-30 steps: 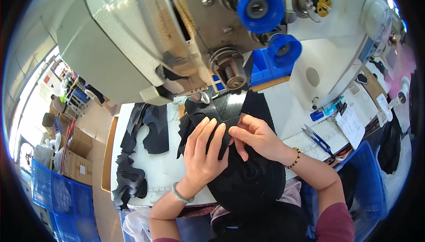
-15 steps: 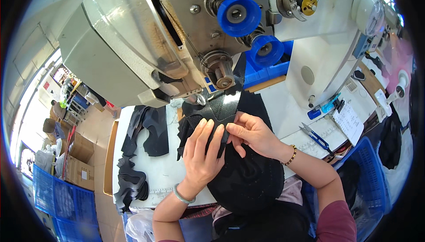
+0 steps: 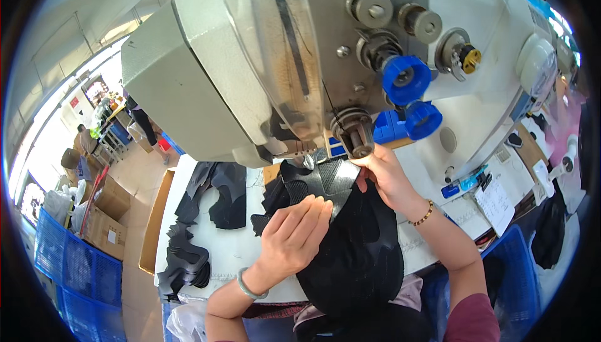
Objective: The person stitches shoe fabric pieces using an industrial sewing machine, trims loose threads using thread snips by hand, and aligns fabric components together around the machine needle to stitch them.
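Observation:
Beneath the needle area of a large sewing machine (image 3: pixel 150 85) lies a black, partly glossy and meshed shoe-upper piece (image 3: pixel 338 179). The pressed-together fingers of my left hand (image 3: pixel 293 237) close on its near edge, thumb mostly hidden. On the far right side, my right hand (image 3: pixel 391 182) pinches the same piece between thumb and fingers, just under a metal guide on the machine. A broad stack of black cut pieces (image 3: pixel 357 260) spreads below both hands and hangs over the table edge towards me. The needle tip itself is hard to make out.
More black cut pieces (image 3: pixel 188 248) lie in rows on the left of the white table (image 3: pixel 250 254). To the right are a paper sheet (image 3: pixel 496 207) and a blue basket (image 3: pixel 513 273). Blue crates (image 3: pixel 78 260) and cardboard boxes (image 3: pixel 103 229) stand on the floor at left.
The view has shifted, so the machine sits further right. My right hand has moved away from my left, up along the piece's right side; the left stays on the near edge.

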A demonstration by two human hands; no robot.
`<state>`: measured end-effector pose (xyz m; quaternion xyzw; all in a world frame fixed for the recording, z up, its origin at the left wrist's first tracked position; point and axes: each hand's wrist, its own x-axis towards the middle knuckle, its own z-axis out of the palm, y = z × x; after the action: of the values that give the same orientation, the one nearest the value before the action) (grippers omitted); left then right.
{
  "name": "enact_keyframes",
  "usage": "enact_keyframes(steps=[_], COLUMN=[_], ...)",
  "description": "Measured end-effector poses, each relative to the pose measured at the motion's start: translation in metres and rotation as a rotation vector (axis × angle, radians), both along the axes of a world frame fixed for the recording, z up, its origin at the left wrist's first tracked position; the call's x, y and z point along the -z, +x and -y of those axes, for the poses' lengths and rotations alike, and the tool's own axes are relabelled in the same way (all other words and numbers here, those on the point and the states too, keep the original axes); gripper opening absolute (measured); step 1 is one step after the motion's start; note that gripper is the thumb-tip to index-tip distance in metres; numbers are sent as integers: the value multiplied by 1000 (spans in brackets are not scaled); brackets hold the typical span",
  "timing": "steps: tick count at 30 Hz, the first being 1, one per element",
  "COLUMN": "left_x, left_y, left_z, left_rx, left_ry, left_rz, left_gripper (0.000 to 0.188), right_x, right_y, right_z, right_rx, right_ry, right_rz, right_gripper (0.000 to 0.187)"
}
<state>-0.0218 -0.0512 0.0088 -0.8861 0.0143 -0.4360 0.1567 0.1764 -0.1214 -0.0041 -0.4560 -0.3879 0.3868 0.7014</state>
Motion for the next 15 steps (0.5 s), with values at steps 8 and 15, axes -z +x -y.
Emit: enact_keyframes(steps=[8,15], left_x=[1,-5], left_y=[-3,2], left_z=[-10,-17], left_rx=[35,54], left_ry=[12,14], left_rz=[-9,-15], left_gripper=[27,28], right_x=[5,7], right_y=[-1,5], right_z=[-1,-4], right_rx=[6,3], right_ry=[22,48], right_rz=[-10,31], right_gripper=[13,26])
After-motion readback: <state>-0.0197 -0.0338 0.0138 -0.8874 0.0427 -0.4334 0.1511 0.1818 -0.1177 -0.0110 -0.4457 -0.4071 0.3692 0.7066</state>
